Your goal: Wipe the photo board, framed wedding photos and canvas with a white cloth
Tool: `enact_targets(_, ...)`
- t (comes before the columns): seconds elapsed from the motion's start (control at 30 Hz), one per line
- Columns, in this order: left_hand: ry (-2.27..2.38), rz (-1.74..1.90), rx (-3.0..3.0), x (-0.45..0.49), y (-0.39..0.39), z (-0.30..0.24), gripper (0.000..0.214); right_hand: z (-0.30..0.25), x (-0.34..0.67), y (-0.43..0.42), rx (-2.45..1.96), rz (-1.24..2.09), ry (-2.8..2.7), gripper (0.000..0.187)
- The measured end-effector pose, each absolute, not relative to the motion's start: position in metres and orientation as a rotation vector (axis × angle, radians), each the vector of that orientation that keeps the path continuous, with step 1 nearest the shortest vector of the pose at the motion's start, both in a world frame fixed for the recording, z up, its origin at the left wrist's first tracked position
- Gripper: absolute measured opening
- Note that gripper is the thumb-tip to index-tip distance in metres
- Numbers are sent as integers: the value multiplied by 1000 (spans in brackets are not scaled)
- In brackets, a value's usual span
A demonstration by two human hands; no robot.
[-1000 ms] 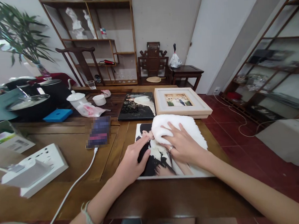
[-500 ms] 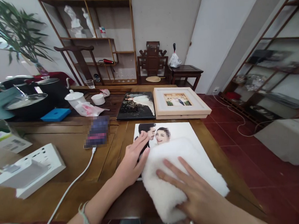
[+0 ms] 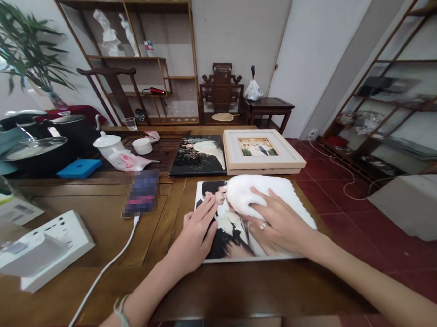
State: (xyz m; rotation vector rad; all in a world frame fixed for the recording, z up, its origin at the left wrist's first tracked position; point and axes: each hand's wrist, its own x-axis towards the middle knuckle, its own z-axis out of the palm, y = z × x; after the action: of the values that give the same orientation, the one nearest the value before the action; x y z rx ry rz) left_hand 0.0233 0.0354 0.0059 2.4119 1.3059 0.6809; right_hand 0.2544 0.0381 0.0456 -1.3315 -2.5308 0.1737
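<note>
A glossy photo panel (image 3: 228,237) showing a couple lies flat at the table's near edge. My left hand (image 3: 197,231) rests on its left side, fingers stretched out and flat, holding nothing. My right hand (image 3: 277,216) presses a fluffy white cloth (image 3: 290,193) onto the panel's upper right part, fingers bent into its folds. The cloth hides the second face in the picture and hangs past the panel's right edge.
Behind the panel lie a dark photo panel (image 3: 197,155) and a pale wooden picture frame (image 3: 292,160). To the left are a phone (image 3: 142,193) on a white cable (image 3: 109,261), a white power strip (image 3: 57,252), a blue box (image 3: 79,168) and a pot (image 3: 36,152).
My right hand has slid the white cloth away from me, up the panel, uncovering the lower part of the picture. My left hand has stayed at the left side.
</note>
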Motion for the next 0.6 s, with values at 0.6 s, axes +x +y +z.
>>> enact_targets(0.6, 1300, 722, 2379, 24, 36, 7, 46, 44, 265, 63, -1223, 103, -2533, 30)
